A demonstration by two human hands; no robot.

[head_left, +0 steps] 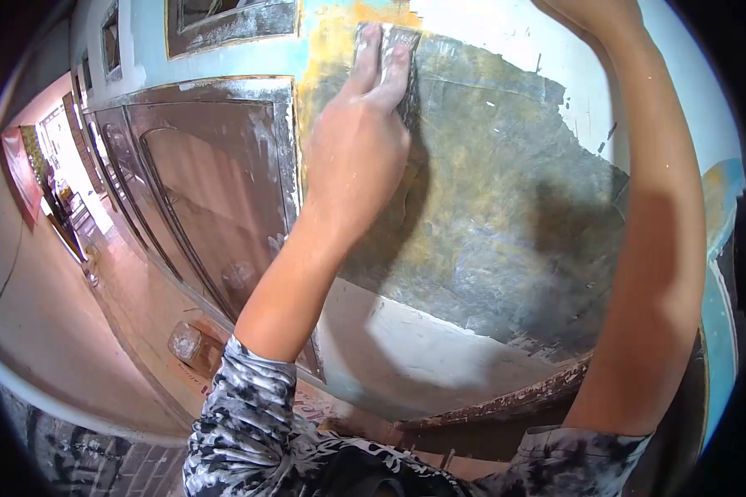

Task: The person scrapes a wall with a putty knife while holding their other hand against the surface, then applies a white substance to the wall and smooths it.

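Observation:
My left hand (358, 137) presses a flat grey putty scraper (402, 37) against the wall, near the top of a rough grey-yellow patch (481, 182). Two whitened fingers lie stretched along the scraper's face, and the rest are curled out of sight behind the hand. White coating (506, 25) borders the patch above and to its right. My right hand (593, 12) is raised at the top edge of the view, beside that white area. Its fingers are cut off by the frame, so I cannot see whether it holds anything.
Left of the patch is a brown wooden door (215, 166) with a worn frame, under a small window (232, 29). A clear plastic container (185, 340) stands low by the door. A chipped wooden edge (506, 406) runs below the wall. A bright passage opens far left.

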